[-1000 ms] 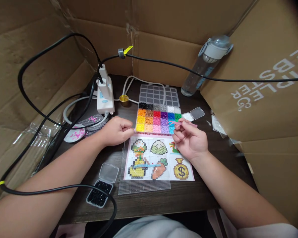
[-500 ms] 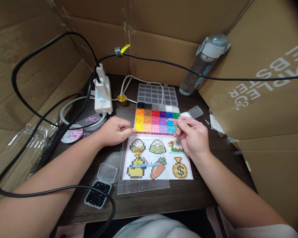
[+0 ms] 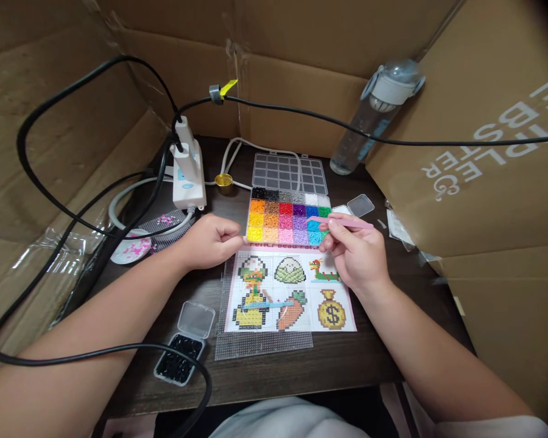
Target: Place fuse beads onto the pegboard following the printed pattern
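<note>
Pink tweezers [image 3: 347,222] are pinched in my right hand [image 3: 361,252]. Their tip lies over the purple and blue compartments of a clear bead box [image 3: 286,244], which holds small beads sorted by colour. My left hand [image 3: 212,242] is curled closed, its fingertips against the box's near left corner; whether it grips anything there is hidden. Below the box lies a printed bead pattern sheet [image 3: 292,298] with several pixel pictures. Coloured beads form a shape over its left side, and a clear pegboard [image 3: 265,347] sticks out from under it.
A small box of black beads [image 3: 180,359] stands open at front left. White lidded box [image 3: 360,205], gold cup [image 3: 224,183], power strip [image 3: 189,182] and dish with pink beads [image 3: 131,246] surround the bead box. A bottle [image 3: 369,118] leans on cardboard walls. Black cables [image 3: 278,108] cross the view.
The tweezers' tip has shifted slightly to the right over the bead box, with my right hand. My left hand stays in nearly the same place.
</note>
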A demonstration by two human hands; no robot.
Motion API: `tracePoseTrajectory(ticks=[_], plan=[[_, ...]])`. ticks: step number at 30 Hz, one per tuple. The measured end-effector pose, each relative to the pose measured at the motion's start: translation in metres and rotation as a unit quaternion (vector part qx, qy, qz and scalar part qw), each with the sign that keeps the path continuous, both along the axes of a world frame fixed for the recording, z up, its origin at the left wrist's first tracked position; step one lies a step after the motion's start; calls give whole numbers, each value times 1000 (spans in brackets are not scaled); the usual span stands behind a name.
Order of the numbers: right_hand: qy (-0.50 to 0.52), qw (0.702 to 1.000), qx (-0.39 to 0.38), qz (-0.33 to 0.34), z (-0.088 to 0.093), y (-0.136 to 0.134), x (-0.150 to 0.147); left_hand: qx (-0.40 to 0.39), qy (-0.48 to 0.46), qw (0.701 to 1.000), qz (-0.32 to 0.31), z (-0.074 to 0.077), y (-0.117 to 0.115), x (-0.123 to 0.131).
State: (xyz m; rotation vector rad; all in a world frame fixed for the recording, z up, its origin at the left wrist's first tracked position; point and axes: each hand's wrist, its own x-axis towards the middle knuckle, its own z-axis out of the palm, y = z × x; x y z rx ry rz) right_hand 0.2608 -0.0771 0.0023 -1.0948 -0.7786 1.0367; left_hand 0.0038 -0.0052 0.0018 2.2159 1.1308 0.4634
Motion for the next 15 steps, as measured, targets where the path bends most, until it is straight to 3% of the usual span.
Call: tracePoseTrajectory(ticks=[4, 9, 15], plan=[[-98, 993, 20, 66, 0, -9, -8, 6, 1, 1000, -3, 0, 0, 0], [-212, 957, 35, 193, 1, -26, -31, 17, -1, 1000, -13, 0, -1, 1], [-217, 954, -17, 208, -8, -25, -38, 18, -9, 1000, -10, -2, -1, 1]])
